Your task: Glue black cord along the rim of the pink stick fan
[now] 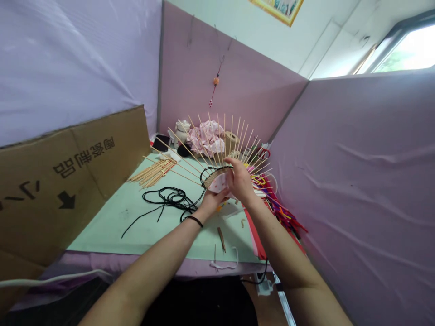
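Note:
Both my hands are on a half-made fan-like piece, with a pale pink-patterned middle, a woven band round it and several thin sticks spreading outward. My left hand grips it from below, fingers partly hidden by the piece. Across its upper right edge my right hand is closed, thumb and fingers at the woven band. A black cord runs from the band and lies in loose loops on the table to the left.
Loose sticks lie at the back left of the pale green table. A cardboard box stands on the left. Pink cloth and a jar are at the back. Colourful cords are heaped at right.

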The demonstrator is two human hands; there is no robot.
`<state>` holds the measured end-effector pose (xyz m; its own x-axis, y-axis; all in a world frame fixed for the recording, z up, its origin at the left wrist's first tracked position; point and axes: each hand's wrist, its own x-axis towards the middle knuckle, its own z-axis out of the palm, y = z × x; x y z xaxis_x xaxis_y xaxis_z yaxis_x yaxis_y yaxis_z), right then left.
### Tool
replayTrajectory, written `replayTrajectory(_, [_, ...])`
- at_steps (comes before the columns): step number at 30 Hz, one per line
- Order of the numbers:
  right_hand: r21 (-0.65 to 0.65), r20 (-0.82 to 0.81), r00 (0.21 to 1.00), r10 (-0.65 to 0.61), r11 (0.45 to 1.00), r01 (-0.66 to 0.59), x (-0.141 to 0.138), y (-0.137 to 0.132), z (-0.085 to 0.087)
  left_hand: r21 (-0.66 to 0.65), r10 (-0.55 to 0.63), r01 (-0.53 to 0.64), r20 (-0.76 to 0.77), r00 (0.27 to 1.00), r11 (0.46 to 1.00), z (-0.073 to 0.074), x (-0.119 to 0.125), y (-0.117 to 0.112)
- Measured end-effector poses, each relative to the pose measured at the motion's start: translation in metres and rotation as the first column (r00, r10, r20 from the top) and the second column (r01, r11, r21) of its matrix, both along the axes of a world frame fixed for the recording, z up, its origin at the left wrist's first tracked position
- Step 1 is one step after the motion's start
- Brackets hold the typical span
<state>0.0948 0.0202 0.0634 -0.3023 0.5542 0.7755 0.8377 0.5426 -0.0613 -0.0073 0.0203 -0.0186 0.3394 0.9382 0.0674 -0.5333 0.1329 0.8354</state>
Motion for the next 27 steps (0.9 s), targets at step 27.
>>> replayTrajectory(27, [0.040, -0.296, 0.948, 0.119, 0.993, -0.112, 0.005, -0.014, 0.011, 0.032, 0.016, -0.017, 0.020, 1.000, 0.999, 0.004, -0.006, 0.000])
